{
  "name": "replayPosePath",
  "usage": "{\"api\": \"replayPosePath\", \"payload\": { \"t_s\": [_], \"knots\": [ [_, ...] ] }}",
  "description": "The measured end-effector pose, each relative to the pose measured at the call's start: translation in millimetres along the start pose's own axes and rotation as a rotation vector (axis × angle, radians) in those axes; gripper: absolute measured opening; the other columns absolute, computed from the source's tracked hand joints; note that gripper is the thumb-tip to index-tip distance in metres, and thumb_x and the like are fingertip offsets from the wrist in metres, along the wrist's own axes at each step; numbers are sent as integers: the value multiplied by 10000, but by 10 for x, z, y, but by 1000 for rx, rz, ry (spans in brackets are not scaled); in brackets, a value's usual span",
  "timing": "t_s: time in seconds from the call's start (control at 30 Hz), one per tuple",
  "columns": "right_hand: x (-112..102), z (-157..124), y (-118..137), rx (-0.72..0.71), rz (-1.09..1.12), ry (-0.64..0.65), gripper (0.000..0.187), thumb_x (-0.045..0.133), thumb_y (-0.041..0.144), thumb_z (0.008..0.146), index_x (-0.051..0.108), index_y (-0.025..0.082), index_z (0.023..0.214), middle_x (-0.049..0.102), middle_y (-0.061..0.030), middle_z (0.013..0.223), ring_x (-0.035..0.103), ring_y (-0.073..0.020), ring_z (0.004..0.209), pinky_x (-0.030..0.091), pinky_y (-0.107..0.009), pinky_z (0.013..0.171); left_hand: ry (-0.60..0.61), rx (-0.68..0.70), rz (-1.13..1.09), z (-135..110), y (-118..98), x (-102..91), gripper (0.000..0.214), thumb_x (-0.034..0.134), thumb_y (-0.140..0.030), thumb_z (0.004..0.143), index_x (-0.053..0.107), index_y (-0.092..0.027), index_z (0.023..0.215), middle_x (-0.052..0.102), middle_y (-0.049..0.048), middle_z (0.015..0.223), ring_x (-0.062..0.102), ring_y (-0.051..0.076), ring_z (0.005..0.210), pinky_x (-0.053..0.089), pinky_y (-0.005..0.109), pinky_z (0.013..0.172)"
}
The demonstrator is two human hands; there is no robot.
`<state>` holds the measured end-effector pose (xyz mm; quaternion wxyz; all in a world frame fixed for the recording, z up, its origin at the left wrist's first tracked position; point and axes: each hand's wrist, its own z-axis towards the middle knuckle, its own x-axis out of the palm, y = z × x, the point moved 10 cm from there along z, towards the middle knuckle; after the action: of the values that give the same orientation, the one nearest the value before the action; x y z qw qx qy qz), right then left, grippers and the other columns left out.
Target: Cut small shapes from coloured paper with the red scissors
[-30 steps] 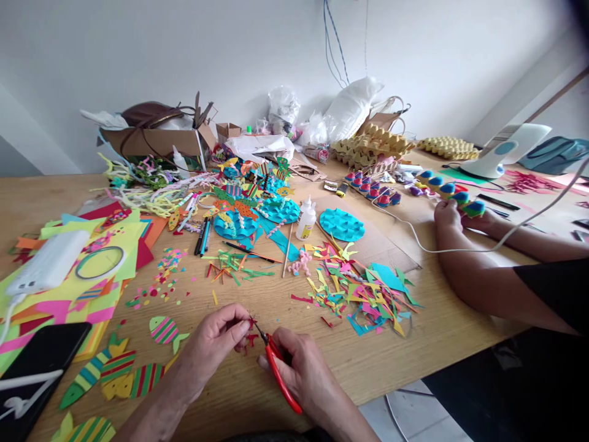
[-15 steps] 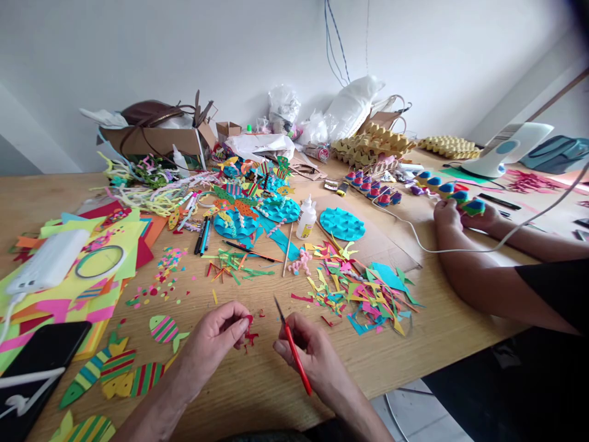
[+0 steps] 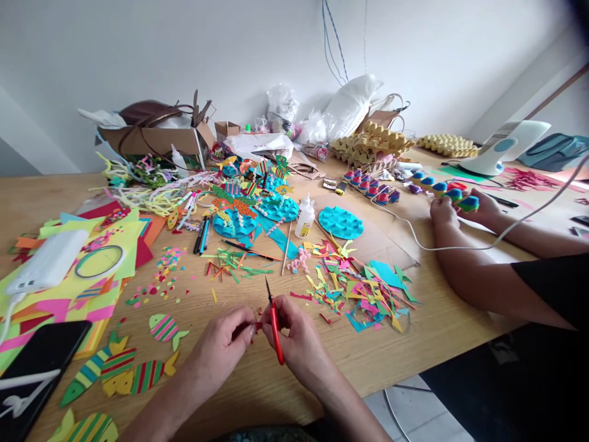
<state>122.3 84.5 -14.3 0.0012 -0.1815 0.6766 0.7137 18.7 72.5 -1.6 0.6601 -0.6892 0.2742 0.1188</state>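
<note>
My left hand (image 3: 232,337) pinches a small piece of red paper (image 3: 258,326) above the front of the table. Close beside it, my right hand (image 3: 294,334) is closed around red-handled scissors (image 3: 275,328), their dark blades pointing away from me and up. The fingertips of both hands meet near the red paper, whose shape is mostly hidden by fingers. Left of my hands lie striped paper fish (image 3: 163,328) in green, pink, yellow and red. Beyond the hands are green and red paper strips (image 3: 237,265) and a heap of colourful paper scraps (image 3: 354,288).
A glue bottle (image 3: 304,218) stands near blue egg-carton ovals (image 3: 340,222). Coloured paper sheets (image 3: 131,245), a white power bank (image 3: 50,261) and a phone (image 3: 43,368) lie left. At right, another person's hands (image 3: 444,212) hold a painted egg-carton strip (image 3: 453,195); a white cable (image 3: 427,248) crosses there.
My right hand has moved left with the scissors, up to my left hand, and the scissors stand more upright. My left hand has shifted slightly right, still holding the red paper.
</note>
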Motion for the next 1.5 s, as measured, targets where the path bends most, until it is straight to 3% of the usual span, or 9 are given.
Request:
{"api": "replayPosePath", "payload": {
  "t_s": [0.2, 0.53, 0.73, 1.0, 1.5],
  "knots": [
    [-38, -10, 9, 7, 6, -24, 99, 534, 173, 720, 448, 198, 677, 487, 39, 605, 456, -109, 572, 389, -205, 537, 21, -20, -91, 11, 92, 12, 184, 440, -252, 795, 497, -203, 627, 415, -52, 564, 418, 145, 555, 342, 231, 528],
    [19, 35, 16, 10, -7, -23, 96, 509, 169, 695, 421, 200, 670, 431, 52, 585, 397, -99, 538, 348, -205, 515, 79, -38, -165, -18, 120, 61, 223, 413, -305, 839, 518, -205, 669, 467, -34, 595, 469, 160, 591, 367, 240, 564],
    [14, -14, 121, -30, -102, -5, 127, 513, 239, 733, 409, 201, 673, 432, 46, 598, 375, -105, 545, 304, -210, 509, -26, -23, -153, 3, 107, -45, 193, 499, -263, 791, 530, -195, 612, 466, -41, 578, 449, 145, 576, 361, 233, 552],
    [152, -192, 45, -27, -133, 94, 195, 491, 295, 791, 384, 202, 656, 399, 51, 580, 363, -103, 534, 270, -211, 496, -229, -29, -577, -53, 160, -255, 160, 541, -274, 784, 574, -192, 651, 503, -37, 574, 470, 134, 581, 404, 222, 579],
    [198, -174, 91, -22, -125, 90, 238, 511, 313, 784, 384, 195, 621, 358, 57, 547, 320, -90, 505, 237, -201, 470, -161, -18, -553, -43, 147, -141, 146, 530, -272, 807, 565, -193, 688, 515, -40, 603, 470, 134, 608, 405, 219, 598]
  ]
}}
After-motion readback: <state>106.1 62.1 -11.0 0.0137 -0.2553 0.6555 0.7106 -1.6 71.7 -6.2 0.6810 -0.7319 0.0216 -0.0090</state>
